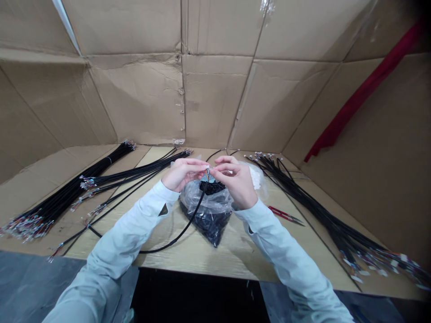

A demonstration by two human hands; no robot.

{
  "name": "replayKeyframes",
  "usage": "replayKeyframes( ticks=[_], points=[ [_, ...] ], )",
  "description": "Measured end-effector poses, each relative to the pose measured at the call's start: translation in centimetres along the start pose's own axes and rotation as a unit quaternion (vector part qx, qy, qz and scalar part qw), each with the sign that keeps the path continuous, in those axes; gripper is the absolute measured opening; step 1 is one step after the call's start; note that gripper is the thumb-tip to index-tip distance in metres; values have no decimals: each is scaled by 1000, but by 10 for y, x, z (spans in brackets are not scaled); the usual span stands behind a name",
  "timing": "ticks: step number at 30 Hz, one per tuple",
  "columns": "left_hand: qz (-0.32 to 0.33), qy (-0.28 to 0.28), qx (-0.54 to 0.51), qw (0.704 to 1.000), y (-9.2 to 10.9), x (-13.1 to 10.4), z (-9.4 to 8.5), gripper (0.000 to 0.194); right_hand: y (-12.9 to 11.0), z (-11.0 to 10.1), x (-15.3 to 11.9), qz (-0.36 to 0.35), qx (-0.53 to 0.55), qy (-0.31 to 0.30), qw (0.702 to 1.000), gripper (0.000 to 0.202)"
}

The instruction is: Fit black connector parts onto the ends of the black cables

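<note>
Fiddly wire-end step, I'd guess: left hand (pixel 178 175) pinching the connector (pixel 207 167) on that black cable (pixel 185 230), right hand (pixel 238 178) fingers narrowed by it, grip unclear, so next move wants steadiness.

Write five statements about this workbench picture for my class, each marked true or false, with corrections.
1. The left hand and right hand meet at one end of a black cable. True.
2. The red snips lie left of the plastic bag. False: they lie to its right.
3. The plastic bag holds black pieces. True.
4. The person's sleeves are red. False: they are pale.
5. Cable bundles lie on both sides. True.
</note>
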State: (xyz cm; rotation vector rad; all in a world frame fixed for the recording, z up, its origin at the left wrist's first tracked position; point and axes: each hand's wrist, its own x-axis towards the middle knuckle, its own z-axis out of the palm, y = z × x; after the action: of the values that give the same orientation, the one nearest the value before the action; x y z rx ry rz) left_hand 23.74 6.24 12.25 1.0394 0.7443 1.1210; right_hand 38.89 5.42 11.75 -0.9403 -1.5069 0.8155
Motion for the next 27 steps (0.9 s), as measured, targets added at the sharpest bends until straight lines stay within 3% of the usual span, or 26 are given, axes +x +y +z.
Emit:
replayKeyframes(
  ticks=[27],
  points=[
    [2, 1, 0, 1000, 0, 0, -1, 19, 0, 0, -1, 6, 2, -6, 1000, 13]
  ],
)
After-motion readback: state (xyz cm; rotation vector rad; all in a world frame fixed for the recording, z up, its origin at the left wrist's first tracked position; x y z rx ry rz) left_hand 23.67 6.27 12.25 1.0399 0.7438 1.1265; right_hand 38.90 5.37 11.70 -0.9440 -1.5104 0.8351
